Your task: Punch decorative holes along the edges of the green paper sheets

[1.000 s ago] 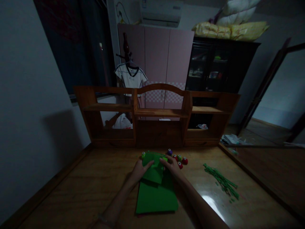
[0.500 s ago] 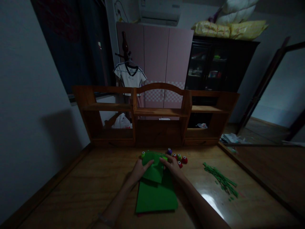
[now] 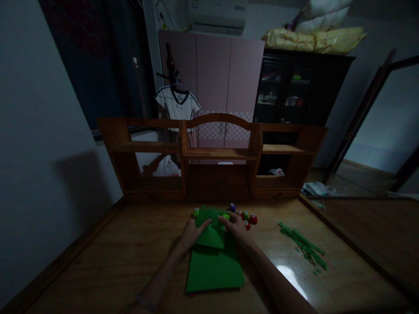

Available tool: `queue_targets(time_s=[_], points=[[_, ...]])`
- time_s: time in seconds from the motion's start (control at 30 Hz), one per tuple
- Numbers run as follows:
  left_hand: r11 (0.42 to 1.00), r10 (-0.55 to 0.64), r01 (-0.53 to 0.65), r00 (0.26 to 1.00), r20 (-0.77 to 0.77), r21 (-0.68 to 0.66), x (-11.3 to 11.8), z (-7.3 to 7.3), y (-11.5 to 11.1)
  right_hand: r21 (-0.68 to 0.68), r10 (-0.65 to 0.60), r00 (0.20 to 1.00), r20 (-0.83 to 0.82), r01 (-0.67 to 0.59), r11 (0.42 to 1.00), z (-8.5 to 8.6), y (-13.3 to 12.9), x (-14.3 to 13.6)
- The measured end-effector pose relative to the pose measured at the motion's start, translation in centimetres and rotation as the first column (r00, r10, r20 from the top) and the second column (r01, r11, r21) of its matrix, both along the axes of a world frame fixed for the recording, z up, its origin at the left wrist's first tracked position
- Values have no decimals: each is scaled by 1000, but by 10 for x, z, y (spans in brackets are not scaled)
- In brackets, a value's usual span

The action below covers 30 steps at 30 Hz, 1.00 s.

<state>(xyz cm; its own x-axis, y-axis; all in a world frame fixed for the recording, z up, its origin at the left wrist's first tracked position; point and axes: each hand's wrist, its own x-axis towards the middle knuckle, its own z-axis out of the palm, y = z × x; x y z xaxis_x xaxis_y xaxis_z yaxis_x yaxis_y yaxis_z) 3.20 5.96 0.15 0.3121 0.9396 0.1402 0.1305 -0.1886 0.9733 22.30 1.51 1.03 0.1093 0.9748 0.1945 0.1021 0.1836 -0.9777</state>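
A small green sheet of paper or felt (image 3: 211, 235) is held up between my two hands over the wooden desk. My left hand (image 3: 192, 230) grips its left side, thumb on top. At its upper right, my right hand (image 3: 236, 224) is closed, fingers and thumb on a small light-green object (image 3: 225, 216) at the sheet's edge; the fingers hide most of that object. Beneath lies a larger stack of green sheets (image 3: 216, 272), with a trace of red under its near edge.
Small round-topped pieces with white-and-dark spots stand beyond my hands: a purple one (image 3: 232, 206), several red ones (image 3: 253, 219) and green ones (image 3: 245, 215). Another green one (image 3: 196, 212) is left of the sheet. Green strips (image 3: 304, 246) lie to the right. A wooden shelf (image 3: 219, 153) edges the desk's back.
The held sheet's lower edge has shifted slightly up and tilted a little. Both hands keep nearly the same place and grip.
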Motion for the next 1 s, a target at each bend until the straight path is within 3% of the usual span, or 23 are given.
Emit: queue_targets(time_s=[0.57, 0.73, 1.0], points=[[993, 105, -107, 994, -43, -42, -2, -10, 10, -7, -27, 999, -39, 26, 1000, -11, 4, 1], [995, 79, -80, 997, -19, -53, -2, -14, 12, 24, -71, 996, -45, 73, 997, -11, 6, 3], [995, 84, -84, 996, -7, -60, -2, -9, 8, -5, -88, 980, -177, 88, 996, -5, 3, 3]])
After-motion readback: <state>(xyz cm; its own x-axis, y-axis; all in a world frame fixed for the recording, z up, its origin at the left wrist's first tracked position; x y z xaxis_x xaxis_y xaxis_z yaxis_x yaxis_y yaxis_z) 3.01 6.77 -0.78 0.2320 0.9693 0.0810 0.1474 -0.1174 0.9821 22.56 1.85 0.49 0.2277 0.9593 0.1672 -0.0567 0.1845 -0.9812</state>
